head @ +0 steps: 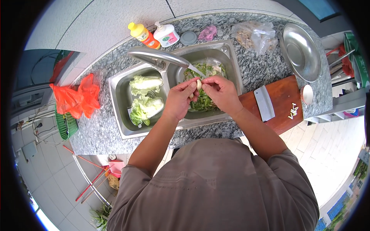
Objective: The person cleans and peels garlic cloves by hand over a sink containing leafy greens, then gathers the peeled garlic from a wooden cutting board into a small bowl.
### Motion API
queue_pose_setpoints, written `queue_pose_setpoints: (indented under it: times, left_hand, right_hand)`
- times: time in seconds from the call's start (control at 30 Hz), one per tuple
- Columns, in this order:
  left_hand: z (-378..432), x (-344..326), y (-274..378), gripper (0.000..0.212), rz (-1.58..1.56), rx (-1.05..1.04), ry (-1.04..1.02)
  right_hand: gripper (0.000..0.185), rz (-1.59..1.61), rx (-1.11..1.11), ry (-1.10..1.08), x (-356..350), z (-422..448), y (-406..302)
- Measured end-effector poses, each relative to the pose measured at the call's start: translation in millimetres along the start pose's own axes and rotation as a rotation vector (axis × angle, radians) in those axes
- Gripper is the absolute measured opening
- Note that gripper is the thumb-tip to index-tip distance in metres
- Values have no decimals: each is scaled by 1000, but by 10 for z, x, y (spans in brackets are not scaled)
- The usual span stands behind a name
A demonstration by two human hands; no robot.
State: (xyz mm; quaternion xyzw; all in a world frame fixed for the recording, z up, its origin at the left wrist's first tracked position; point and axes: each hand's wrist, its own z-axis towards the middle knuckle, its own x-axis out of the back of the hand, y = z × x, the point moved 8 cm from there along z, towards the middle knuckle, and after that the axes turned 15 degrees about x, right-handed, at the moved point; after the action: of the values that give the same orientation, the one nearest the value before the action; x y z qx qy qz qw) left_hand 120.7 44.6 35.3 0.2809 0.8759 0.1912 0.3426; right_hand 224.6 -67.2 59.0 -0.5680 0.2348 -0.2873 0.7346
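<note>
Over the right basin of the steel double sink [237,72], my left hand [180,98] pinches a pale garlic clove [199,84] between thumb and finger. A second pale piece, perhaps another clove [191,96], shows among its curled fingers. My right hand [221,91] meets the same clove from the other side with its fingertips. Below both hands, leafy greens [203,102] lie in the basin, partly hidden by them. Water runs from the faucet [173,57] just behind my fingers. Two pieces of pale green cabbage [146,108] rest in the left basin.
A cleaver [264,104] and small pale strips [293,111] lie on the wooden cutting board [281,92] at right. Beyond it are a metal pan [302,52] and a plastic bag [255,36]. Bottles [167,34] stand behind the sink; a red bag [76,96] lies left.
</note>
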Motion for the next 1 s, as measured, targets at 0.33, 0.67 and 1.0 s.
queue_pose_setpoints:
  times: [0.33,0.67,1.0]
  left_hand:
    - [-13,-83,11,28,111,-60,31]
    - [55,-54,-116,26,-18,-26,-23]
    - [98,-37,117,26,-209,-74,-84]
  right_hand:
    - [8,-133,36,-24,-26,75,-255]
    - [11,-235,41,-8,-35,121,-118]
    - [11,-264,-141,145,230,68,159]
